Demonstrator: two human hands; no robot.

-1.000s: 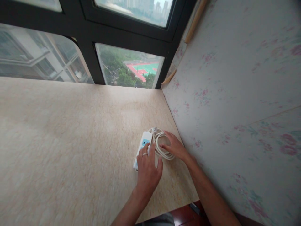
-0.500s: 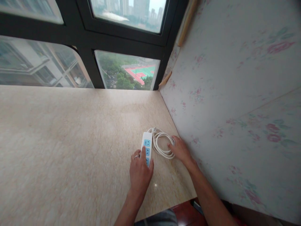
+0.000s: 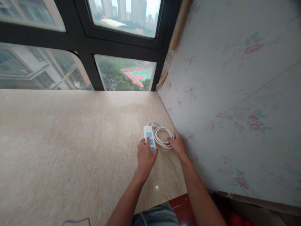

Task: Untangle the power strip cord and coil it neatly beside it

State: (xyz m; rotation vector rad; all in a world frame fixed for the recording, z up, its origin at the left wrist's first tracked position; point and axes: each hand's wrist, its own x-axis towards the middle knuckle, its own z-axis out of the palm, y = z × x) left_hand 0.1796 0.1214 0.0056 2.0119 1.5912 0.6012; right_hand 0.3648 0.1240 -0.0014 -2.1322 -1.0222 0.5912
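Observation:
A white power strip [image 3: 148, 129] with blue socket faces lies on the pale marbled sill, slightly tilted. My left hand [image 3: 146, 158], a ring on one finger, grips it from the near end, index finger stretched along the top and thumb at the right side. Right beside the strip lies its white cord [image 3: 164, 128], wound into a loose coil. The plug [image 3: 153, 125] rests between the strip's far end and the coil. My right hand [image 3: 178, 144] holds the coil's right edge between thumb and fingers, close to the wall.
The marbled sill [image 3: 70, 150] stretches away to the left. Dark window frames [image 3: 127, 42] stand behind it, and a flower-papered wall [image 3: 216, 94] rises on the right. A grey cable [image 3: 76, 221] shows at the bottom edge. Below the sill is a red glossy surface [image 3: 182, 208].
The view has shifted a little. The power strip has turned, its far end now leaning left, and the coil sits close against it. Both hands keep their hold.

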